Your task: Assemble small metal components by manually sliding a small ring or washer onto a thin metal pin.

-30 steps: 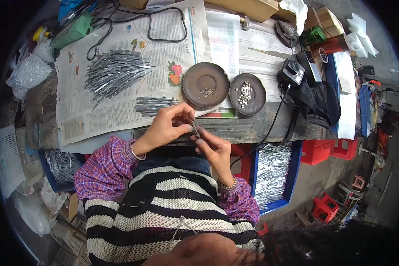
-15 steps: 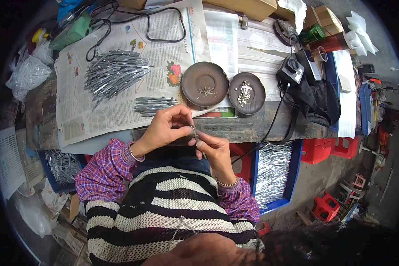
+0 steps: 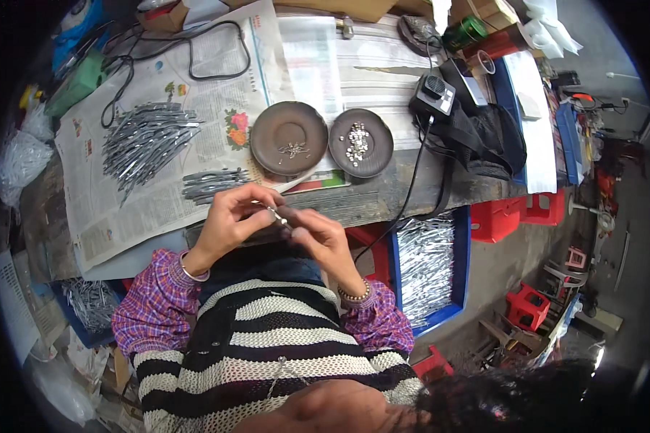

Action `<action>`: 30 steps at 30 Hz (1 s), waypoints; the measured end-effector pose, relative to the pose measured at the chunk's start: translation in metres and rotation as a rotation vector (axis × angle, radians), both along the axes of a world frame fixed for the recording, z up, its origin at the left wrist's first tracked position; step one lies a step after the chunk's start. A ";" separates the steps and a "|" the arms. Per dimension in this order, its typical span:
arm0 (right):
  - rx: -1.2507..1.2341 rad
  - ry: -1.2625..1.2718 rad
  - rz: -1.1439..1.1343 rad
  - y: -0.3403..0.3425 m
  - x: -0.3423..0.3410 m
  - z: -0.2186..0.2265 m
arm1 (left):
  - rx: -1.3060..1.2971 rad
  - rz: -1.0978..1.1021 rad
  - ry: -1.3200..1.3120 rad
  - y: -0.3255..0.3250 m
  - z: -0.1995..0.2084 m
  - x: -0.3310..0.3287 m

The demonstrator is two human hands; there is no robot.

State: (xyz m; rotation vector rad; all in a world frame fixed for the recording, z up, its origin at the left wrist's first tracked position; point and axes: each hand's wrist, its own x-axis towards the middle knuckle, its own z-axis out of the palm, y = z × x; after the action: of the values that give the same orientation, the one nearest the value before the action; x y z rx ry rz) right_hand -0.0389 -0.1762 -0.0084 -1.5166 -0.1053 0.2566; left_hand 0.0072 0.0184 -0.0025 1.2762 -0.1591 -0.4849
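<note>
My left hand [image 3: 231,222] and my right hand [image 3: 321,242] meet in front of the bench edge. Between their fingertips is a slender silver metal part [image 3: 276,216], which both pinch; the fingers hide much of it. Just beyond my left hand lies a small row of grey metal strips [image 3: 213,185] on newspaper. A larger heap of such strips [image 3: 148,144] is farther left. Past my hands stands a round brown dish [image 3: 267,128] with several tiny thin pins in it. Right beside it, a smaller dark dish [image 3: 379,148] holds small shiny pieces.
A black power adapter [image 3: 433,94] and a black mesh bag [image 3: 495,148] sit at the right, with a cable [image 3: 410,187] hanging over the bench edge. Below are a blue crate [image 3: 464,270] of metal strips and red stools [image 3: 497,220]. A hammer [image 3: 347,27] lies at the back.
The whole view has shifted, so the bench things appear farther left. My hands still hold the metal part, now turned to slant differently, with more of it showing between the fingers.
</note>
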 end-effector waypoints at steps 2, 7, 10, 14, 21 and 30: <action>-0.327 -0.265 -0.110 -0.016 0.010 0.007 | -0.050 0.021 0.033 -0.002 0.010 0.002; -0.845 -0.577 -0.369 -0.061 0.042 0.003 | -0.070 0.036 0.135 0.001 0.017 0.001; -1.028 -0.604 -0.302 -0.065 0.067 0.004 | -0.047 0.005 0.223 -0.001 0.019 0.000; -1.143 -0.628 -0.219 -0.052 0.082 0.009 | -0.019 -0.020 0.198 -0.002 0.019 -0.002; -1.094 -0.611 -0.225 -0.061 0.064 0.005 | -0.003 -0.028 0.200 0.001 0.015 -0.001; -0.927 -0.618 -0.288 -0.065 0.060 -0.005 | 0.042 0.006 0.099 -0.001 0.007 -0.002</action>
State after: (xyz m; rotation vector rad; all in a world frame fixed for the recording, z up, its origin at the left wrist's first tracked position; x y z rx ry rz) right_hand 0.0211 -0.2409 -0.0133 -2.4642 -0.2797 -0.4763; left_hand 0.0047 0.0173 0.0043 1.2905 -0.0616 -0.5476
